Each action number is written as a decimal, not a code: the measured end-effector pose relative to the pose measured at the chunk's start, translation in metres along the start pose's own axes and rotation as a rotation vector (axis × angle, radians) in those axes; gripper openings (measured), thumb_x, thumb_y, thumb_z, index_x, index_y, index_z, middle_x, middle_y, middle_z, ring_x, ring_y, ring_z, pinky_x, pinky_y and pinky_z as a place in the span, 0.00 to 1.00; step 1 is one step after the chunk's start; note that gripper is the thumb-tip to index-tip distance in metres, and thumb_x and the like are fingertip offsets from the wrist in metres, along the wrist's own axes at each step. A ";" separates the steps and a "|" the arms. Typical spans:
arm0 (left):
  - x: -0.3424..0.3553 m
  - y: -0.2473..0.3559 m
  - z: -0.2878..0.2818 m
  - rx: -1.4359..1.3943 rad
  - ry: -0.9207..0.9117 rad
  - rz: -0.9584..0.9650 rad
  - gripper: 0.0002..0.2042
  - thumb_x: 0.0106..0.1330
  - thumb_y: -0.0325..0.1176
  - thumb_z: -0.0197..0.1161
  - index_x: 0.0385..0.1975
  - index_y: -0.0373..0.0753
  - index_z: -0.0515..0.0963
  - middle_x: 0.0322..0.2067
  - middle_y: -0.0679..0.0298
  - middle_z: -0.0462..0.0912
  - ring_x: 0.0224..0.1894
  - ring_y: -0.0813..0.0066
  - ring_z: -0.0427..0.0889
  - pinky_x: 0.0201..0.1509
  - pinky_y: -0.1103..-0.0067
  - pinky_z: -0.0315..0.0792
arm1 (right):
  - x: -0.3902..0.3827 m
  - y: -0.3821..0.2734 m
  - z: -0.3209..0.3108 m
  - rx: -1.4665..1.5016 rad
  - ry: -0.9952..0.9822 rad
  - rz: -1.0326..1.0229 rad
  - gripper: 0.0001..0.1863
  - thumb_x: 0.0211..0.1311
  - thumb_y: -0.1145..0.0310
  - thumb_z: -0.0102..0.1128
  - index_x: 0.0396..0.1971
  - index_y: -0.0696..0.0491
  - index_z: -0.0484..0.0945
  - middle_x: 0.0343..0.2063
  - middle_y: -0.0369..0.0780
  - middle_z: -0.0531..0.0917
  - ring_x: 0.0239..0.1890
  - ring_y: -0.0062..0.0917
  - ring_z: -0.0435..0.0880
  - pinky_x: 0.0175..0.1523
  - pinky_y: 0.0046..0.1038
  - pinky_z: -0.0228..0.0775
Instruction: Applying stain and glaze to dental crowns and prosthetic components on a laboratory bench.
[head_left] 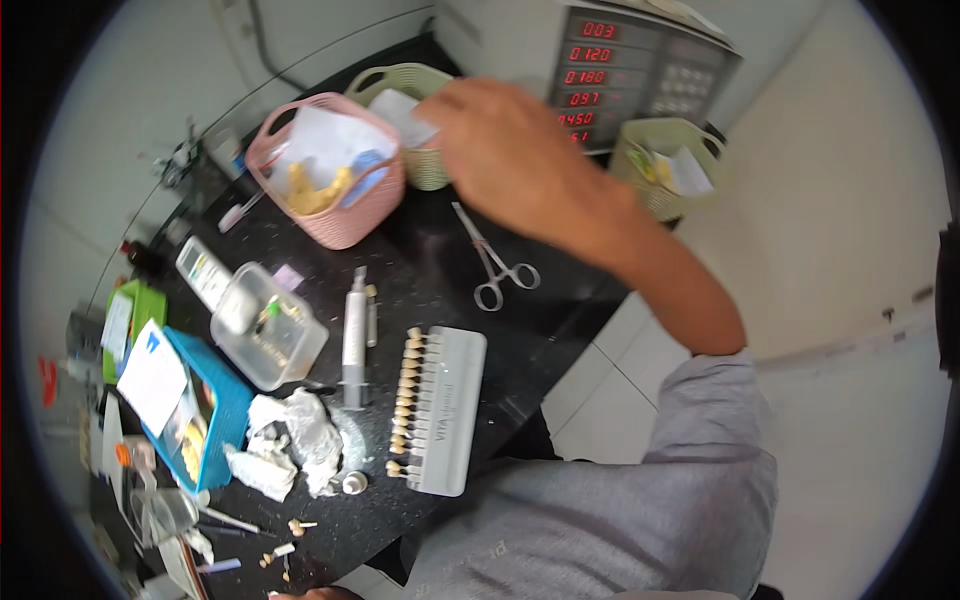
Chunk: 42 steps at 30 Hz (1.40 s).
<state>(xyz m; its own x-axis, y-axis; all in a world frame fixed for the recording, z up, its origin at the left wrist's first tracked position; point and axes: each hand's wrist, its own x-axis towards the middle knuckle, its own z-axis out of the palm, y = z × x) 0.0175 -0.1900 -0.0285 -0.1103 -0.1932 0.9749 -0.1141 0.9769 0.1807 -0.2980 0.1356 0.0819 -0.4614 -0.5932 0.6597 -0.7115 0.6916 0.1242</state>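
Observation:
My right hand (pixel 480 150), blurred and with curled fingers, reaches over the green basket (pixel 428 170) holding white paper, beside the pink basket (pixel 340 225) with paper and yellow models. What, if anything, its fingertips grip is unclear. Below it lie metal forceps (pixel 490 275). A sliver of my left hand (pixel 300 594) shows at the lower edge, near small tooth pieces (pixel 298 527); its grip is hidden. Centrally lie a syringe (pixel 354 340) and a grey shade guide (pixel 450 410).
A device with red displays (pixel 640 70) stands behind, beside another basket (pixel 650 190). On the left are a clear container (pixel 285 350), blue basket (pixel 220 450), crumpled paper (pixel 310 430) and small tools. The dark bench's right edge (pixel 570 350) borders a tiled floor.

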 end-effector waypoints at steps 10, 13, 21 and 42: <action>0.001 0.007 -0.005 -0.026 -0.087 -0.048 0.31 0.70 0.44 0.51 0.61 0.23 0.54 0.62 0.42 0.58 0.63 0.52 0.60 0.65 0.64 0.55 | -0.103 -0.052 -0.055 0.302 0.226 0.387 0.08 0.51 0.78 0.63 0.34 0.55 0.81 0.34 0.40 0.83 0.40 0.31 0.82 0.47 0.31 0.74; 0.001 0.009 -0.003 -0.018 -0.087 -0.033 0.31 0.70 0.44 0.51 0.61 0.23 0.54 0.62 0.42 0.58 0.63 0.52 0.61 0.65 0.64 0.56 | -0.134 -0.044 -0.072 0.223 0.323 0.697 0.06 0.55 0.80 0.60 0.33 0.57 0.81 0.33 0.41 0.84 0.37 0.28 0.83 0.41 0.25 0.75; -0.003 -0.004 -0.016 0.177 -0.074 -0.027 0.22 0.71 0.36 0.46 0.57 0.26 0.59 0.61 0.45 0.63 0.64 0.52 0.63 0.68 0.64 0.53 | -0.143 -0.073 -0.034 0.560 0.683 0.836 0.09 0.68 0.78 0.45 0.40 0.60 0.75 0.26 0.42 0.82 0.15 0.12 0.68 0.21 0.14 0.60; -0.001 0.005 -0.016 0.145 0.039 -0.054 0.18 0.70 0.43 0.49 0.49 0.33 0.68 0.51 0.55 0.73 0.58 0.50 0.70 0.68 0.56 0.46 | 0.010 0.131 -0.126 -0.186 0.145 0.364 0.25 0.54 0.53 0.66 0.48 0.52 0.77 0.47 0.44 0.81 0.50 0.35 0.78 0.56 0.34 0.66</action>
<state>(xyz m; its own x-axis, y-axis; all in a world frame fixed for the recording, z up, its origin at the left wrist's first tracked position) 0.0326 -0.1839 -0.0267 -0.0615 -0.2388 0.9691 -0.2609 0.9410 0.2154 -0.3290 0.2719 0.1982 -0.5759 -0.2420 0.7809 -0.4022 0.9155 -0.0130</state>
